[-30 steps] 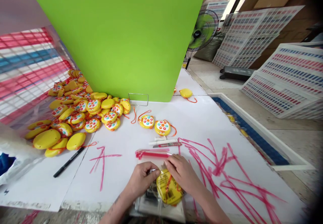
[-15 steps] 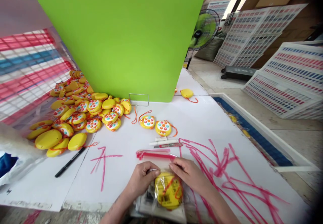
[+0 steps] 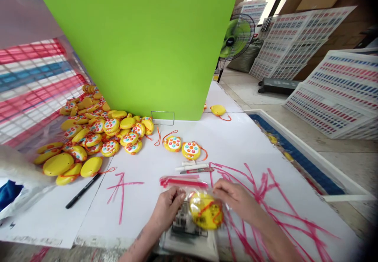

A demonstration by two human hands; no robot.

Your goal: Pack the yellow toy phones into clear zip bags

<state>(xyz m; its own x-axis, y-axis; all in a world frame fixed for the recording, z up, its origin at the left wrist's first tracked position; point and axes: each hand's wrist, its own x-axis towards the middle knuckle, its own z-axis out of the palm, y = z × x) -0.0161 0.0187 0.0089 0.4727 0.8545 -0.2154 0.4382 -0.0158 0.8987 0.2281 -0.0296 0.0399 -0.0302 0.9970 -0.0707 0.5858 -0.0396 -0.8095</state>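
Note:
A clear plastic bag with a yellow round toy (image 3: 206, 211) in it is held over the table in front of me. The toy's plain back and orange cord show through the film. My right hand (image 3: 233, 197) pinches the bag at its upper right. My left hand (image 3: 169, 207) is closed at the bag's upper left, thumb against fingers. Beneath lies a stack of flat clear bags (image 3: 189, 244) with dark print and a red zip strip (image 3: 186, 183) along the top. Past it are a white pen (image 3: 191, 167), a red-and-grey cutter (image 3: 197, 170) and two button-faced yellow toys (image 3: 191, 150).
A heap of yellow toys (image 3: 118, 126) spills from a striped crate (image 3: 32, 73) at left. Near it lies a black marker (image 3: 83, 191). A green board (image 3: 138, 49) stands upright at the back. On the right are a white-rimmed tray (image 3: 348, 197), a fan (image 3: 236, 39) and stacked crates (image 3: 339, 93).
The bagged toy has moved up and to the right, tilting, which uncovers more of the printed stack. My right hand has shifted right, away from the left hand.

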